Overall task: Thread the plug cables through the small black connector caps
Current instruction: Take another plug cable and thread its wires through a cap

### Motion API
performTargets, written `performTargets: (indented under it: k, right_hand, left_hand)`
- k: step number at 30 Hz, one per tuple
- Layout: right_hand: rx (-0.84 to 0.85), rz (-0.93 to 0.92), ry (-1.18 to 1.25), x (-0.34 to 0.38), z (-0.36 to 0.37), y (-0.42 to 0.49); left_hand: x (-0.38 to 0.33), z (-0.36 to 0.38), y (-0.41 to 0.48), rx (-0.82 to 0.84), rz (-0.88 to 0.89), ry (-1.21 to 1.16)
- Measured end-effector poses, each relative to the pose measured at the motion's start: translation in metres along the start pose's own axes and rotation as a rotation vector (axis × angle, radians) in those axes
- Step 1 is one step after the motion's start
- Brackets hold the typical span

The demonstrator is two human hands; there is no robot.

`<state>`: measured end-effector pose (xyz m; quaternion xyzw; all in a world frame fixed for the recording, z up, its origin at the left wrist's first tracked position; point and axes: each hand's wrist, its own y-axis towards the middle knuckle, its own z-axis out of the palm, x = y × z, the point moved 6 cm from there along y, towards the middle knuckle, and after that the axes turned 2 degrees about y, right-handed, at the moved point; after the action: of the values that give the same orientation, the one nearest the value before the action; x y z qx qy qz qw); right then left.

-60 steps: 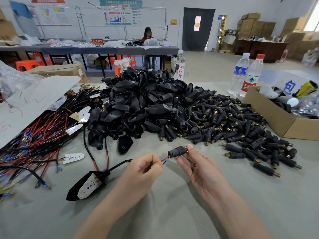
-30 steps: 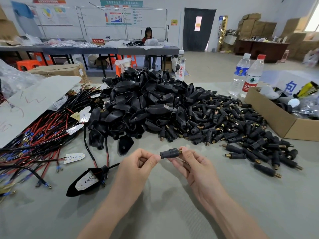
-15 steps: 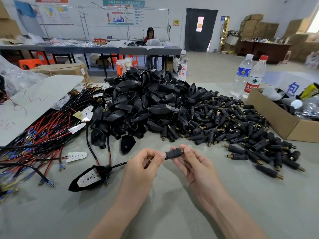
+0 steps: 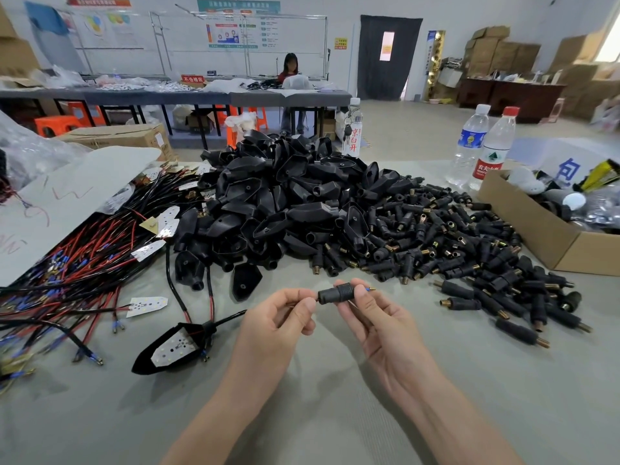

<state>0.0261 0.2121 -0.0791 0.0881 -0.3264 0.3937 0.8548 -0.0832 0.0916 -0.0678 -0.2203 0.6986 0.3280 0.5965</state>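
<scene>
A small black connector cap (image 4: 335, 293) is held level above the table between my two hands. My right hand (image 4: 375, 313) pinches the cap at its right end, where a blue wire tip (image 4: 369, 289) pokes out. My left hand (image 4: 281, 317) pinches the cable just left of the cap. That black cable (image 4: 228, 321) runs left and down to a black plug housing (image 4: 171, 347) with a white LED board, lying on the grey table (image 4: 318, 414).
A big heap of black plug housings (image 4: 285, 203) lies behind my hands, with loose connector caps (image 4: 469, 263) spread to the right. Red and black cables (image 4: 67, 273) are piled at left. A cardboard box (image 4: 550, 236) and two water bottles (image 4: 483, 152) stand at right.
The cable ends have gone into the cap and the blue tip now shows at its right end. My left hand has closed up to the cap.
</scene>
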Motion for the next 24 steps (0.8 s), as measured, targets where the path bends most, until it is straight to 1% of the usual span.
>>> performTargets:
  k: [2, 4, 8, 10, 14, 20, 24]
  right_hand:
    - [-0.013, -0.003, 0.017, 0.001, -0.001, 0.001]
    - [-0.006, -0.002, 0.002, 0.0004, -0.0011, 0.001]
    - [0.02, -0.009, -0.057, -0.0003, -0.0001, -0.0003]
    - [0.006, -0.025, -0.06, 0.0017, -0.0009, 0.0004]
    - [-0.017, -0.042, -0.035, 0.0055, -0.0042, 0.0018]
    - [0.037, -0.004, -0.058, 0.0037, -0.0025, 0.0006]
    - [0.052, -0.014, -0.096, 0.0045, -0.0018, 0.0013]
  left_hand:
    - [-0.0009, -0.0002, 0.0016, 0.004, -0.005, -0.055]
    - [-0.0014, 0.0003, 0.0028, 0.005, 0.0, -0.059]
    - [-0.0032, 0.0011, 0.002, 0.006, 0.037, 0.031]
    - [-0.0061, -0.0009, 0.0013, -0.023, 0.057, 0.069]
    - [-0.0039, -0.0037, 0.0015, -0.063, 0.032, 0.108]
    - [-0.0023, -0.0023, 0.0019, 0.011, 0.023, 0.218]
    - [-0.0026, -0.0054, 0.0004, 0.025, 0.056, 0.401]
